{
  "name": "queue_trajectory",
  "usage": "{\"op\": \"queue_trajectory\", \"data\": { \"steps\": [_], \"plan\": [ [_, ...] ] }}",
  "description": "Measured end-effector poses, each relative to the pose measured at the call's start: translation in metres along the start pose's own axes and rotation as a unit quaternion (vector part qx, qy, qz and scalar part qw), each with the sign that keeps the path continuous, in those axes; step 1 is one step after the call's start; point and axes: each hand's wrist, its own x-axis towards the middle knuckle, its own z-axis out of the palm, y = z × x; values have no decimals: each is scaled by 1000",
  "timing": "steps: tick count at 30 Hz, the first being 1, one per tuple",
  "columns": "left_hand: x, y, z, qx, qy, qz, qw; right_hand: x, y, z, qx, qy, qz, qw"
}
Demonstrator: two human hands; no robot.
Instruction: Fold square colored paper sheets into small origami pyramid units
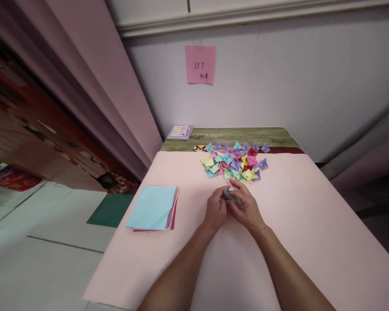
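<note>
Between my two hands is a small folded piece of blue paper (229, 195), partly hidden by the fingers. My left hand (216, 208) pinches its left side. From the right, my right hand (247, 207) has thumb and fingers closed around the same piece. Just beyond the fingertips lies a pile of folded paper pieces (236, 164) in purple, blue, yellow, green, pink and red. To the left rests a stack of square paper sheets (154, 207), light blue on top, with red, pink and purple edges showing beneath.
A pink cover (304, 242) lies over most of the table, whose green wood-patterned far end (266, 133) shows. A small printed pack (180, 131) sits at the far left corner. Behind is a wall with a pink note (200, 65); a pink curtain (116, 77) hangs at left.
</note>
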Motion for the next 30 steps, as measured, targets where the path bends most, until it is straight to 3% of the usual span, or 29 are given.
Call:
{"op": "queue_trajectory", "data": {
  "steps": [4, 9, 21, 30],
  "plan": [
    [7, -2, -6, -193, 17, -144, 970, 2, 3, -7, 28, -6, 1, 1000],
    [13, -1, -11, -316, 12, -206, 926, 2, 6, -9, 27, -26, -18, 999],
    [12, -3, -13, -302, -40, -250, 919, 1, 5, -11, -113, -35, -127, 985],
    [12, -10, -9, -237, -71, -192, 950, 1, 7, -6, -89, -49, -93, 991]
  ]
}}
